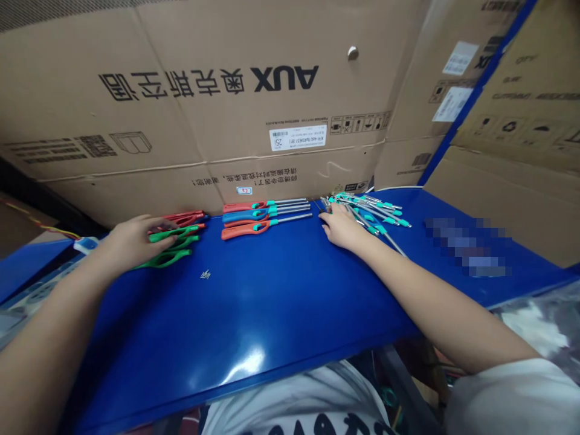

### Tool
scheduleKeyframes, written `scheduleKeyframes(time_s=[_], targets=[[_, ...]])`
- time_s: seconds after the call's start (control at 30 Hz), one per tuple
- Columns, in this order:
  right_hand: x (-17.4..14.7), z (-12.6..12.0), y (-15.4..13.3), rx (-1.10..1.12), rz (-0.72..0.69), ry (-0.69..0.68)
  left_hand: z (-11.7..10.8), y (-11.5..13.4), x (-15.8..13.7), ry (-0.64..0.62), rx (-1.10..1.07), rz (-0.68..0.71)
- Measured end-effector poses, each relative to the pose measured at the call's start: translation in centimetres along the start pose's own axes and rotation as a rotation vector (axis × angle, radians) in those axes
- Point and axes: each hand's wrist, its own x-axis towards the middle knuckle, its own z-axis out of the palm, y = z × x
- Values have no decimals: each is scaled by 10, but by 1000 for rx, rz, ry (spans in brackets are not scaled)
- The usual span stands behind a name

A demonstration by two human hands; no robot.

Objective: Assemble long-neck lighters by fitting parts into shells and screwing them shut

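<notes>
My left hand [133,241] is at the left pile, its thumb and fingers closed around a green lighter handle [177,232]. More green handles [170,258] lie under and beside it, with red handles [183,219] behind. My right hand [341,227] rests at the near left side of a heap of metal lighter tubes with teal triggers [383,211]. Its fingers are curled, and what they hold is hidden. Between my hands lie several assembled lighters: a red one [240,207], a blue one [242,215] and an orange one [242,231] in front, tubes pointing right.
Cardboard panels [203,133] stand along the back and right of the blue table [272,284]. A small pale scrap [205,274] lies left of the middle. A white connector with wires [86,244] is at the left edge. A blurred patch [471,246] covers something on the right.
</notes>
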Motion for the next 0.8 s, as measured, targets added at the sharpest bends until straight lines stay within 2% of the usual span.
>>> scheduleKeyframes(time_s=[0.1,0.17,0.23,0.37,0.5,0.6,0.8], targets=[[1,0,1,63,-50,160,-2,-1,-2,-44,59,72],[3,1,0,203,-136,312,-3,-2,-3,-45,76,70],[2,1,-4,349,-194,365,-3,-4,-4,-44,94,62],[-4,-4,-16,462,-201,329,-1,-7,-8,-21,110,35],[-9,-9,-25,473,-291,337,5,-7,-9,-44,40,67],[-10,-8,-27,469,-347,287,13,-7,-8,-48,-15,85],[-10,-5,-28,453,-387,218,17,-3,-6,-1,-13,92]])
